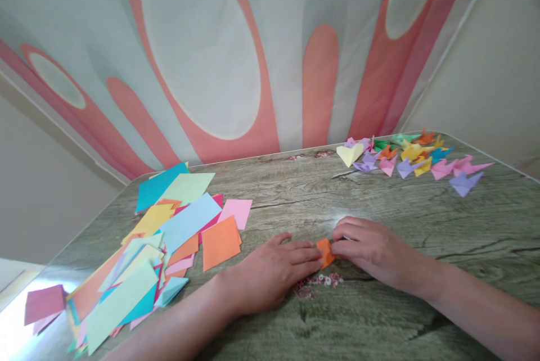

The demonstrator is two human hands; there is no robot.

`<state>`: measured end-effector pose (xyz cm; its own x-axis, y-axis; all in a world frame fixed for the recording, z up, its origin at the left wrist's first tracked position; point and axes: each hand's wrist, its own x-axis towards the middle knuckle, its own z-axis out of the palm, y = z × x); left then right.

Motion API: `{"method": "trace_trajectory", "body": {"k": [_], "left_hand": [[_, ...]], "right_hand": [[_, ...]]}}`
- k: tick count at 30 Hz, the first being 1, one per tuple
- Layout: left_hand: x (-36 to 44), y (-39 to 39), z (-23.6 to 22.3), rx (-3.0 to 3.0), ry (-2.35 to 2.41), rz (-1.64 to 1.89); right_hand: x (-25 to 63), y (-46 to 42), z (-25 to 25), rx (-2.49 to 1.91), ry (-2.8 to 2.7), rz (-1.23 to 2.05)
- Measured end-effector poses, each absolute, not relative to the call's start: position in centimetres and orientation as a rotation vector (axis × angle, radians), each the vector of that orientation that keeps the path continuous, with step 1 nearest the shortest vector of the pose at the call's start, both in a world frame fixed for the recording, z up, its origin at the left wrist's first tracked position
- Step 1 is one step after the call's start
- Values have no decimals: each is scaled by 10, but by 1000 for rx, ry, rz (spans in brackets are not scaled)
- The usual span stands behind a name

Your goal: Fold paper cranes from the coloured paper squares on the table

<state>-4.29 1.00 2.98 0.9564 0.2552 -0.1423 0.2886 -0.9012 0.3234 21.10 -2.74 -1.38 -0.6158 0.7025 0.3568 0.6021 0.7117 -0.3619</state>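
A small folded piece of orange paper (pixel 324 253) lies on the wooden-patterned table between my two hands. My left hand (pixel 280 265) is stretched out flat, its fingertips resting on the paper's left edge and its thumb apart. From the other side, my right hand (pixel 375 251) has its fingers bent and closed at the paper's right edge, pinching it; the fingertips are partly hidden. Just below the paper, a floral sticker or printed patch (pixel 323 280) shows on the tabletop, partly covered by my left hand.
Loose coloured paper sheets (pixel 122 299) are heaped on the left, with an orange square (pixel 221 243) nearest my left hand. Several folded paper cranes (pixel 415 150) stand at the far right beside a pale yellow folded piece (pixel 350 154). A patterned wall covering (pixel 287 40) rises behind the table.
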Motion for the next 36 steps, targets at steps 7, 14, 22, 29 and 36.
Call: {"method": "trace_trajectory", "body": {"k": [7, 14, 22, 29, 36], "left_hand": [[-45, 7, 37, 2741, 389, -193], [-41, 3, 37, 2780, 395, -165], [-40, 2, 39, 2771, 394, -132], [-35, -1, 32, 2832, 376, -88], [-35, -1, 29, 2877, 386, -108]], "right_hand": [[213, -23, -19, -1071, -2370, 487], [209, -16, -27, -1155, -2268, 626], [202, -17, -25, -1258, -2220, 633], [198, -19, -22, -1341, -2211, 600], [196, -19, -23, -1390, -2195, 592]]}}
